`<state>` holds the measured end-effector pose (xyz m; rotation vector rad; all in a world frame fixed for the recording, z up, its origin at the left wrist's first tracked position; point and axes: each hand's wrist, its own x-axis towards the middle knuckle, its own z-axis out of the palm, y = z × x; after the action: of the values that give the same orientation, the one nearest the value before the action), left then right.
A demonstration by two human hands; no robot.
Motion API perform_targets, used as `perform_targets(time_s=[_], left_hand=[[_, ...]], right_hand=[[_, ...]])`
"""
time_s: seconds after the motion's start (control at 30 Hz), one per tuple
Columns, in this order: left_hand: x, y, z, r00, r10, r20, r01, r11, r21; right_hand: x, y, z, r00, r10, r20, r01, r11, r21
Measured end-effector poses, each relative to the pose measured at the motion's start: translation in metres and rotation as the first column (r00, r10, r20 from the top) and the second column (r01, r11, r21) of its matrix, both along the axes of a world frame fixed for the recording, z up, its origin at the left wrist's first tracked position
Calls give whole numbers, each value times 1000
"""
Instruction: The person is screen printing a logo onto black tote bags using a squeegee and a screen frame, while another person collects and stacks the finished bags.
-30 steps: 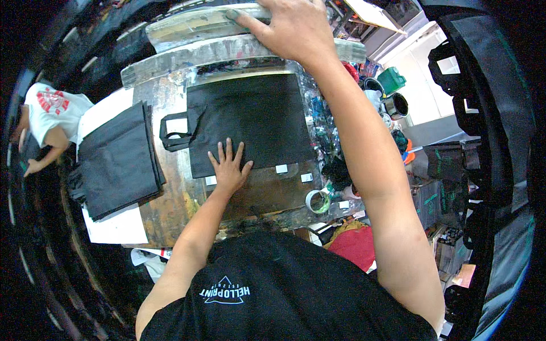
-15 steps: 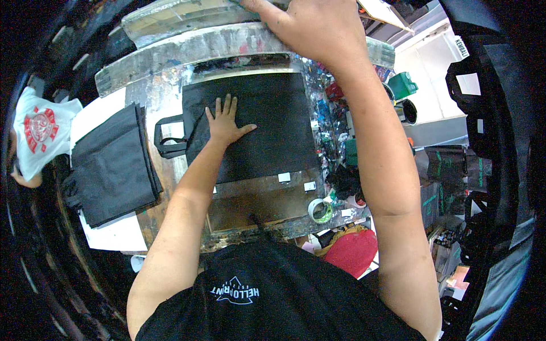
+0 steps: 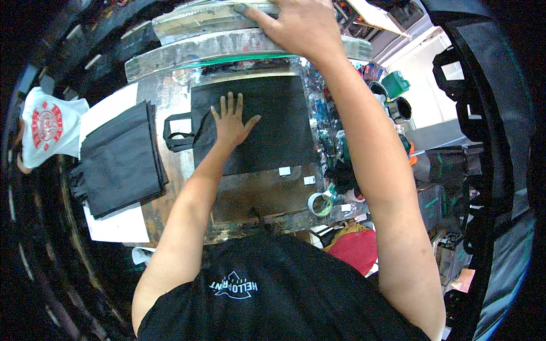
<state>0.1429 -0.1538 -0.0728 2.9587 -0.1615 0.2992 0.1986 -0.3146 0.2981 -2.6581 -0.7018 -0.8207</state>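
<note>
My left hand (image 3: 230,126) lies flat on a black fabric tote bag (image 3: 273,128), its fingers spread. The bag is laid out on a paint-stained worktable, and its handle (image 3: 181,132) loops out to the left. At the far side of the table, my right hand (image 3: 301,28) grips a worn, paint-smeared frame (image 3: 205,48). The thumb shows along the frame; the other fingers run past the picture's upper edge. Bright green shows along the frame's lower edge.
Left of the tote lies a stack of black bags (image 3: 119,162) on white sheets. Rolls of tape (image 3: 319,204) sit near the front right edge. Open cans (image 3: 399,109) and a green container (image 3: 396,85) stand at right. A person in a white shirt (image 3: 52,126) is at far left.
The view has shifted a little. My right hand appears lower and further left on the frame, and a green strip now shows under it. My left hand stays flat on the tote.
</note>
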Motion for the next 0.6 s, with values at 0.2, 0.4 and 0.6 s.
perform_targets(time_s=[0.2, 0.4, 0.6], left_hand=[[-90, 41, 101, 984, -162, -78, -11, 377, -926], [-152, 99, 205, 982, -158, 106, -22, -647, -762], [-211, 99, 148, 945, -191, -267, -327, -630, -704]], right_hand=[[-23, -10, -25, 993, 6, 117, 0, 999, -54], [-92, -20, -99, 984, -3, 178, 14, 998, -62], [-156, -28, -169, 994, 15, -106, -37, 979, -202]])
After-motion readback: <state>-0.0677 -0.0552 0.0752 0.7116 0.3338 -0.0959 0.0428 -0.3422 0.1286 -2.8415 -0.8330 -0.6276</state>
